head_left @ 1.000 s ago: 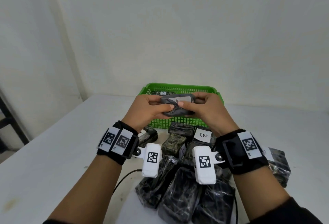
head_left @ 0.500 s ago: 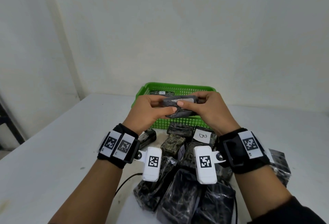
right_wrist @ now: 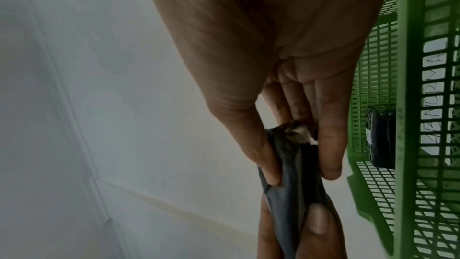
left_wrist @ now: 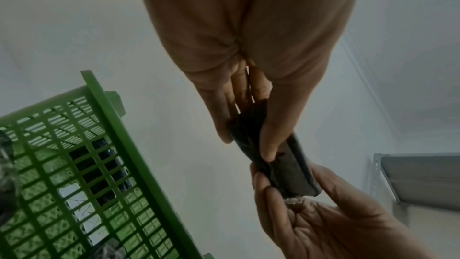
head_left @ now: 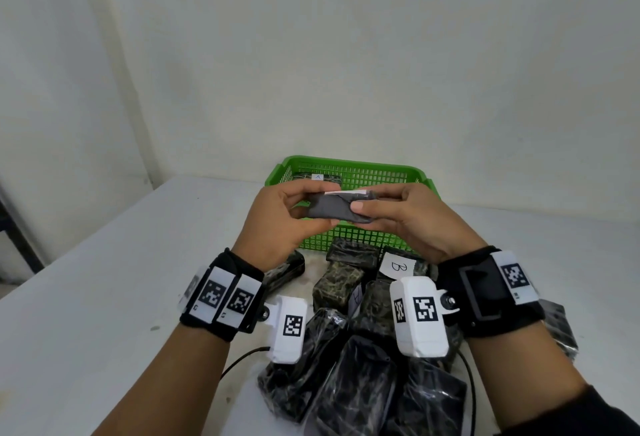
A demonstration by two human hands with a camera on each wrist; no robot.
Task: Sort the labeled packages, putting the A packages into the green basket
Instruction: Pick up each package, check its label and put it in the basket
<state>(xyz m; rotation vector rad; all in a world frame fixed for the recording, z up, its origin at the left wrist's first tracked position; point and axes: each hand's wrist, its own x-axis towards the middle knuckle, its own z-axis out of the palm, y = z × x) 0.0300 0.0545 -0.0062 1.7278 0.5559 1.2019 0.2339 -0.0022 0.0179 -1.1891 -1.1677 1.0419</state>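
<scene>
**Both hands hold one grey package above the basket's near wall**

The left hand (head_left: 277, 224) pinches the left end of a flat grey package (head_left: 334, 209), thumb on the near face and fingers behind; the right hand (head_left: 410, 224) pinches the right end the same way. The package hangs in the air between them, edge-up, over the near wall of the green basket (head_left: 353, 172). Its white label (head_left: 346, 191) shows only as a thin strip along the top edge, so the letter cannot be read.

To do this step well, the person should probably tip the labelled face toward the head camera before committing. If it reads A, a short reach forward and a low release would lay it beside the package marked A (head_left: 317, 177) that lies in the far left of the basket. The wrap looks thin and slack — a light pinch should do.

Nearer the body lies the unsorted pile (head_left: 349, 366) of dark wrapped packages on the white table (head_left: 104, 280), one showing a B label (head_left: 398, 266).

Against the frame a second ago, the label faced the camera more openly; now the package has rolled away, and the basket's left corner is no longer hidden by the left hand.
</scene>
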